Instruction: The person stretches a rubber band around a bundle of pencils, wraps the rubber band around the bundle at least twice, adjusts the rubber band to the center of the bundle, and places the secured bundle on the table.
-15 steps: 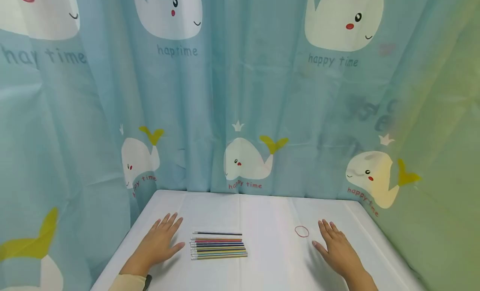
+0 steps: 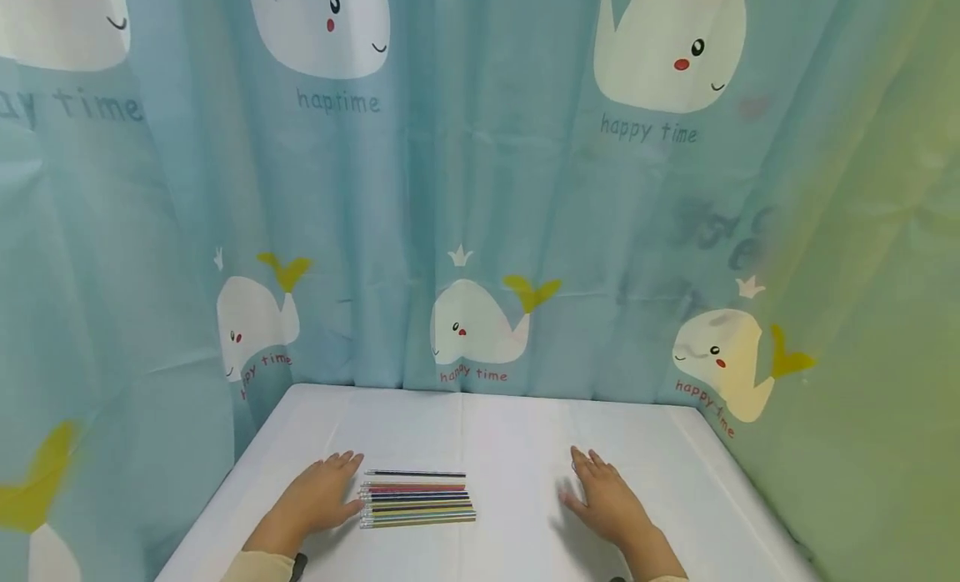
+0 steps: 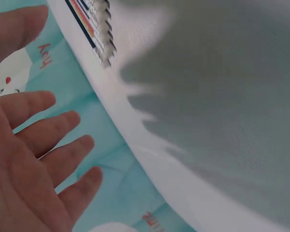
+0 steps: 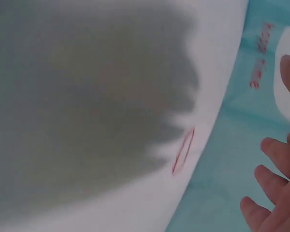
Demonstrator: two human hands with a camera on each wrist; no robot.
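Observation:
A row of thin striped pencils (image 2: 418, 509) lies side by side on the white table, silvery ends toward the left. One dark pencil (image 2: 417, 474) is set a little apart behind them. Just left of those ends hovers my left hand (image 2: 318, 493), empty, its thumb overlapping the ends in the head view. In the left wrist view its fingers (image 3: 63, 130) are spread. My right hand (image 2: 611, 504), also empty with fingers extended, is above the table right of the pencils. It mostly hides a thin red loop in the head view; the right wrist view shows the loop (image 4: 183, 151) flat on the cloth.
The white-covered table (image 2: 517, 457) reaches back to a blue curtain (image 2: 510, 190) printed with whales. Green curtain fabric (image 2: 885, 382) hangs along the right side. Both hands cast shadows on the tabletop.
My right hand has moved left, now covering most of the red loop in the head view. My left hand has come closer to the pencils. The head view has shifted slightly right.

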